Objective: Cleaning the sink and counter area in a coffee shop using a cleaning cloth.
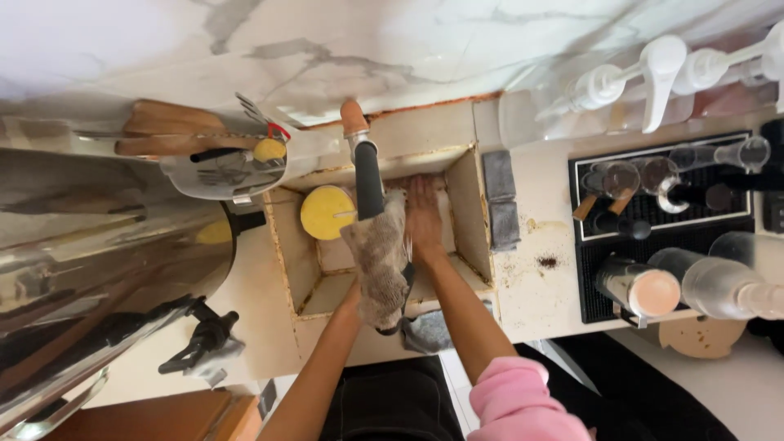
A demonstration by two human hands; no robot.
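Right hand (423,219) lies flat and spread on the sink (467,204) floor, holding nothing. Left hand (353,296) is mostly hidden behind the grey rag (380,260), so we cannot tell its grip; rag drapes over the black tap (367,181) just left of the right hand. Yellow sponge (327,212) sits further left. We'd keep the palm flat, work into corners, and mind the tap overhead.
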